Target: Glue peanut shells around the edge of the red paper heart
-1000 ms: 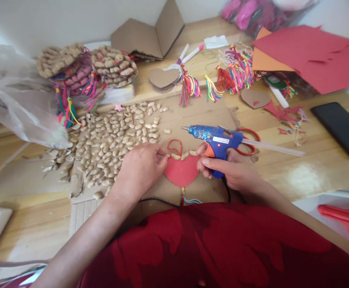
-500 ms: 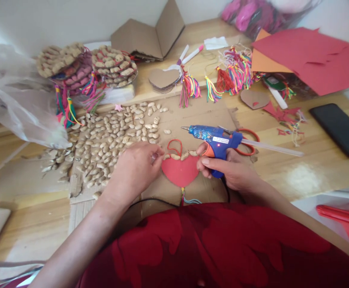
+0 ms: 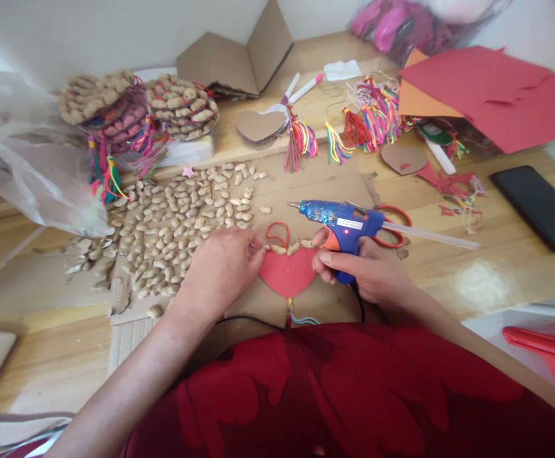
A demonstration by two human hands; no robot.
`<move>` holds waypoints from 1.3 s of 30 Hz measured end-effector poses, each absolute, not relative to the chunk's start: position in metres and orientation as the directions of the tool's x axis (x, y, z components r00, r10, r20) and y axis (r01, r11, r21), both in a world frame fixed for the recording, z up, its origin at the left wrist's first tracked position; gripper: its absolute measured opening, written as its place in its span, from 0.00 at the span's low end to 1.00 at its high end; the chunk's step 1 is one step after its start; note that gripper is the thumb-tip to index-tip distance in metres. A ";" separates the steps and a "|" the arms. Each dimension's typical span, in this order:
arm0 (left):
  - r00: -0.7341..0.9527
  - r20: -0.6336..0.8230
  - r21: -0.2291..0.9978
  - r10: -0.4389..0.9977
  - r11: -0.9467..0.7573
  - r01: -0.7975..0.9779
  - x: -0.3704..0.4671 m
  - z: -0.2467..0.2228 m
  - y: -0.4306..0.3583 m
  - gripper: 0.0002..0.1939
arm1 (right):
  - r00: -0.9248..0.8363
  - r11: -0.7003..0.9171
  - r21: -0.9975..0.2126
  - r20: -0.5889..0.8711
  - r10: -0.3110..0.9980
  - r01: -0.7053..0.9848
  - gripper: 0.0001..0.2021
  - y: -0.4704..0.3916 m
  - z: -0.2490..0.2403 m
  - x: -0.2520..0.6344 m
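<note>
A red heart point(image 3: 287, 272) lies on the cardboard, with several peanuts point(image 3: 293, 248) along its top edge, a red cord loop point(image 3: 277, 234) above and a tassel point(image 3: 290, 308) at its lower tip. My left hand point(image 3: 224, 267) is at the heart's upper left edge, fingers pressed together; what they hold, if anything, is hidden. Wrapped round the handle of a blue glue gun point(image 3: 347, 222) is my right hand point(image 3: 354, 264), at the heart's right edge. The gun's nozzle points left, above the heart.
Loose peanuts point(image 3: 172, 216) spread over the cardboard at left. Behind stand stacked peanut-covered pieces point(image 3: 182, 105), cardboard hearts point(image 3: 261, 126) and tassels point(image 3: 377, 114). Orange-handled scissors point(image 3: 404, 219) lie behind the gun; a black phone point(image 3: 540, 207) and red sheets point(image 3: 501, 95) are at right.
My left hand has shifted slightly right, its fingertips now over the heart's upper left edge. My right hand and the glue gun have hardly moved.
</note>
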State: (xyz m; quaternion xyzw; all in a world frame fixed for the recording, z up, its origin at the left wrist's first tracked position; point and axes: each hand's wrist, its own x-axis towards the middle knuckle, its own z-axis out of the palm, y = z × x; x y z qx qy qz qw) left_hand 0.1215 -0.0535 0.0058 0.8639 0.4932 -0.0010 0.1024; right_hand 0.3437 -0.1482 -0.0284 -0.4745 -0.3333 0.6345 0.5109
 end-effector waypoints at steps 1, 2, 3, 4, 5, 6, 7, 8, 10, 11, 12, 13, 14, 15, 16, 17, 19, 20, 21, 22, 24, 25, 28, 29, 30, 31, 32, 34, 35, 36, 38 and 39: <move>0.512 -0.106 0.175 0.853 -0.491 0.854 0.122 0.006 -0.053 0.09 | -0.027 -0.259 -0.907 -0.265 0.964 -0.332 0.08 -0.148 -0.028 0.343; 0.511 -0.108 0.173 0.853 -0.490 0.854 0.122 0.006 -0.053 0.09 | -0.027 -0.259 -0.907 -0.266 0.964 -0.333 0.08 -0.148 -0.028 0.343; 0.511 -0.111 0.171 0.853 -0.490 0.855 0.123 0.007 -0.053 0.09 | -0.028 -0.259 -0.906 -0.265 0.964 -0.335 0.08 -0.148 -0.028 0.343; 0.512 -0.114 0.170 0.851 -0.491 0.854 0.123 0.007 -0.053 0.09 | -0.029 -0.258 -0.905 -0.264 0.964 -0.338 0.08 -0.148 -0.028 0.344; 0.513 -0.119 0.169 0.850 -0.492 0.854 0.123 0.008 -0.053 0.09 | -0.032 -0.258 -0.904 -0.263 0.964 -0.340 0.08 -0.148 -0.029 0.344; 0.514 -0.125 0.170 0.849 -0.492 0.854 0.123 0.008 -0.052 0.09 | -0.035 -0.256 -0.904 -0.260 0.965 -0.342 0.08 -0.148 -0.029 0.344; 0.514 -0.128 0.174 0.848 -0.491 0.854 0.122 0.009 -0.052 0.10 | -0.035 -0.256 -0.904 -0.260 0.965 -0.342 0.08 -0.148 -0.030 0.344; 0.512 -0.126 0.180 0.849 -0.488 0.854 0.121 0.010 -0.051 0.10 | -0.035 -0.257 -0.904 -0.261 0.965 -0.341 0.08 -0.148 -0.030 0.344; 0.498 -0.111 0.193 0.860 -0.473 0.859 0.117 0.011 -0.049 0.12 | -0.032 -0.257 -0.904 -0.262 0.965 -0.341 0.08 -0.148 -0.031 0.344; 0.487 -0.098 0.198 0.868 -0.463 0.864 0.115 0.011 -0.048 0.13 | -0.030 -0.255 -0.905 -0.261 0.965 -0.341 0.08 -0.149 -0.031 0.344; 0.478 -0.086 0.203 0.874 -0.454 0.867 0.113 0.012 -0.047 0.14 | -0.029 -0.253 -0.905 -0.259 0.965 -0.343 0.08 -0.149 -0.031 0.344; 0.472 -0.077 0.210 0.878 -0.448 0.869 0.111 0.012 -0.047 0.13 | -0.030 -0.252 -0.904 -0.258 0.966 -0.345 0.07 -0.149 -0.030 0.344; 0.471 -0.074 0.221 0.879 -0.447 0.867 0.111 0.012 -0.047 0.13 | -0.034 -0.254 -0.903 -0.259 0.965 -0.346 0.07 -0.149 -0.030 0.344; 0.476 -0.077 0.234 0.876 -0.448 0.863 0.111 0.012 -0.047 0.12 | -0.038 -0.258 -0.902 -0.261 0.965 -0.347 0.07 -0.149 -0.030 0.344; 0.484 -0.087 0.245 0.871 -0.452 0.858 0.112 0.012 -0.048 0.11 | -0.040 -0.262 -0.901 -0.265 0.964 -0.346 0.07 -0.148 -0.030 0.344; 0.492 -0.102 0.254 0.865 -0.455 0.853 0.114 0.012 -0.048 0.10 | -0.041 -0.262 -0.901 -0.264 0.964 -0.346 0.07 -0.148 -0.031 0.345; 0.498 -0.132 0.255 0.857 -0.456 0.852 0.118 0.012 -0.051 0.09 | -0.038 -0.256 -0.904 -0.259 0.965 -0.343 0.08 -0.147 -0.031 0.344; 0.497 -0.143 0.250 0.856 -0.455 0.855 0.121 0.012 -0.052 0.09 | -0.034 -0.251 -0.906 -0.255 0.966 -0.342 0.09 -0.147 -0.031 0.344; 0.496 -0.152 0.241 0.855 -0.454 0.857 0.123 0.012 -0.052 0.09 | -0.029 -0.248 -0.907 -0.254 0.967 -0.341 0.10 -0.146 -0.031 0.344; 0.495 -0.157 0.229 0.854 -0.456 0.860 0.124 0.013 -0.053 0.09 | -0.026 -0.247 -0.907 -0.254 0.967 -0.341 0.10 -0.146 -0.031 0.344; 0.503 -0.166 0.204 0.848 -0.470 0.859 0.126 0.012 -0.053 0.09 | -0.020 -0.249 -0.907 -0.258 0.966 -0.341 0.10 -0.146 -0.031 0.343; 0.509 -0.170 0.197 0.844 -0.476 0.857 0.127 0.011 -0.053 0.09 | -0.020 -0.250 -0.906 -0.259 0.966 -0.341 0.10 -0.146 -0.031 0.343; 0.511 -0.176 0.207 0.841 -0.476 0.855 0.127 0.008 -0.052 0.10 | -0.024 -0.263 -0.904 -0.271 0.962 -0.337 0.10 -0.146 -0.028 0.343; 0.507 -0.181 0.214 0.843 -0.470 0.856 0.126 0.007 -0.052 0.10 | -0.024 -0.270 -0.905 -0.278 0.960 -0.329 0.10 -0.146 -0.027 0.343; 0.502 -0.186 0.220 0.844 -0.463 0.859 0.126 0.007 -0.052 0.10 | -0.024 -0.275 -0.909 -0.282 0.959 -0.315 0.10 -0.146 -0.025 0.342; 0.498 -0.190 0.225 0.846 -0.456 0.861 0.126 0.006 -0.052 0.10 | -0.027 -0.279 -0.914 -0.283 0.959 -0.294 0.09 -0.146 -0.024 0.342; 0.493 -0.191 0.230 0.849 -0.450 0.863 0.126 0.006 -0.051 0.09 | -0.034 -0.283 -0.922 -0.285 0.958 -0.264 0.09 -0.146 -0.022 0.341; 0.477 -0.194 0.238 0.857 -0.430 0.871 0.126 0.008 -0.051 0.09 | -0.062 -0.294 -0.938 -0.287 0.956 -0.183 0.08 -0.146 -0.019 0.340; 0.467 -0.197 0.241 0.862 -0.419 0.875 0.126 0.009 -0.051 0.09 | -0.077 -0.296 -0.944 -0.288 0.955 -0.142 0.08 -0.146 -0.018 0.339; 0.457 -0.202 0.243 0.866 -0.408 0.880 0.126 0.010 -0.051 0.09 | -0.087 -0.297 -0.949 -0.289 0.953 -0.106 0.08 -0.146 -0.017 0.339; 0.445 -0.216 0.247 0.869 -0.392 0.886 0.125 0.012 -0.051 0.08 | -0.092 -0.293 -0.955 -0.287 0.954 -0.057 0.09 -0.146 -0.017 0.338; 0.444 -0.217 0.249 0.869 -0.390 0.887 0.124 0.013 -0.052 0.08 | -0.091 -0.289 -0.956 -0.285 0.954 -0.044 0.09 -0.146 -0.017 0.338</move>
